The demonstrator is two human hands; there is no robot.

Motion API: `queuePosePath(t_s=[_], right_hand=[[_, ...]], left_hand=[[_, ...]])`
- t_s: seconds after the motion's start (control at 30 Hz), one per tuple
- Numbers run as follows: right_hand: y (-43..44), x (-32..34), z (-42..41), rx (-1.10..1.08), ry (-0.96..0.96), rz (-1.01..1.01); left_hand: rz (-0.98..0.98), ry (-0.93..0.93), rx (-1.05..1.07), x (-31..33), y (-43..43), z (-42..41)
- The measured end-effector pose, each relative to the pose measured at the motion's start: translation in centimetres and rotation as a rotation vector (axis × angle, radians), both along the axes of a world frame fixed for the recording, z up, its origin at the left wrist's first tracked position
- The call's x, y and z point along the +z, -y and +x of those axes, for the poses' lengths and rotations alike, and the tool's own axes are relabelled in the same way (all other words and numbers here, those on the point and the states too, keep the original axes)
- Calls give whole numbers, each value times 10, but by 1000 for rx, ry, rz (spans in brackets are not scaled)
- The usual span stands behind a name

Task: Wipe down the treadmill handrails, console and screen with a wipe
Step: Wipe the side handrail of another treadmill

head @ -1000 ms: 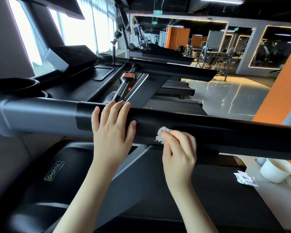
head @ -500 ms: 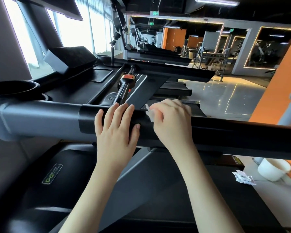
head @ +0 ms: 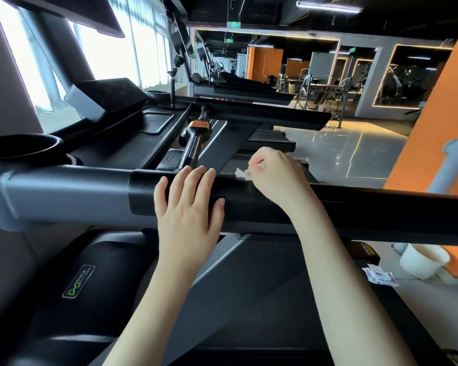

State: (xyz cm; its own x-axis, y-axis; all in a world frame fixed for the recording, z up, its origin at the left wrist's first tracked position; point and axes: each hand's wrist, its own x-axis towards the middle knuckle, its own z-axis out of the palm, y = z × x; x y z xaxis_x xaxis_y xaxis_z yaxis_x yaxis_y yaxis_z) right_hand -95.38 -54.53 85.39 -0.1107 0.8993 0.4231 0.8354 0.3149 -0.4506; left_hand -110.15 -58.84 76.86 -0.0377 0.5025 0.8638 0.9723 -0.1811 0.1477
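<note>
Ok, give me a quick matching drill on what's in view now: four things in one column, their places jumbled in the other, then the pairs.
1. left hand
2. wipe
3. torn packet
4. cup holder

A. low on the right, beside the white tub
B. far left, above the handrail at its grey end
C. flat on the black handrail
D. pinched in the right hand, at the handrail's top edge

Pairs: 1-C, 2-D, 3-A, 4-B.

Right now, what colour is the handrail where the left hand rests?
Black under the left hand; the handrail turns grey toward its left end. Head view.
</note>
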Motion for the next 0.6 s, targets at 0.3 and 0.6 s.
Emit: queuePosePath(t_s=[0.3, 0.6], right_hand=[[25, -37, 4, 99, -151, 517], [34, -68, 4, 90, -102, 782]], left_hand=[[-8, -27, -2, -1, 1, -4], [0, 27, -69, 6, 5, -19]])
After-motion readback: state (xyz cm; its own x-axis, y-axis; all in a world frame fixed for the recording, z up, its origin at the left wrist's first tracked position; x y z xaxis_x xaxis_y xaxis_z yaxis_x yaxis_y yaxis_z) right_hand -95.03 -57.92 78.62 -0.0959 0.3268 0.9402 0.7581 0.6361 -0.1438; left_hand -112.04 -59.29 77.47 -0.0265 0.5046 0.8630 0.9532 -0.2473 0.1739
